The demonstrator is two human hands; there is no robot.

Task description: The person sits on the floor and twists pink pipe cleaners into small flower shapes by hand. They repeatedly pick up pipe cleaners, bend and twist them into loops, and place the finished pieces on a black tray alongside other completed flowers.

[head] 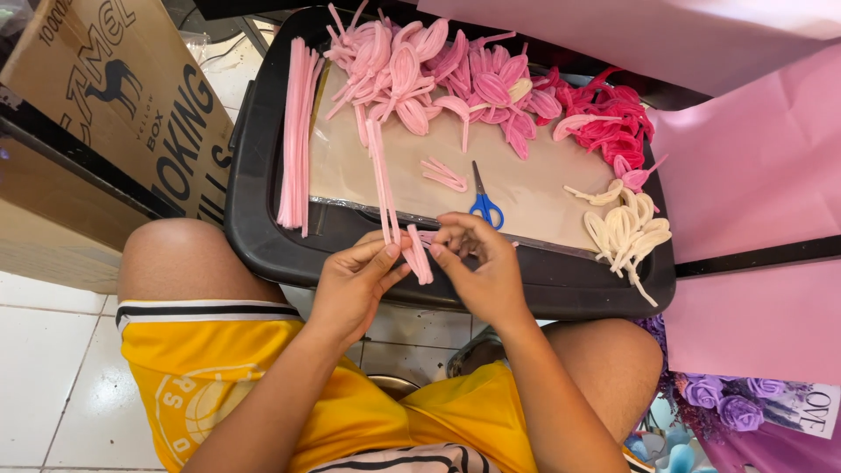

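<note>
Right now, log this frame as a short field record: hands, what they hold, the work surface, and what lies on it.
left hand: pinches light pink fuzzy pipe cleaner
right hand: bends its folded end
surface: black plastic tray, across the knees
centre of tray: blue-handled scissors
left of tray: straight pink pipe-cleaner bundle
far edge: pink petal loops
right: cream petal loops

This looks like a small flower-craft workshop or gift stall. A black tray carries heaps of pink pipe-cleaner petals; right of it lie pink wrapping sheets, below them purple fabric roses, left a cardboard box.
</note>
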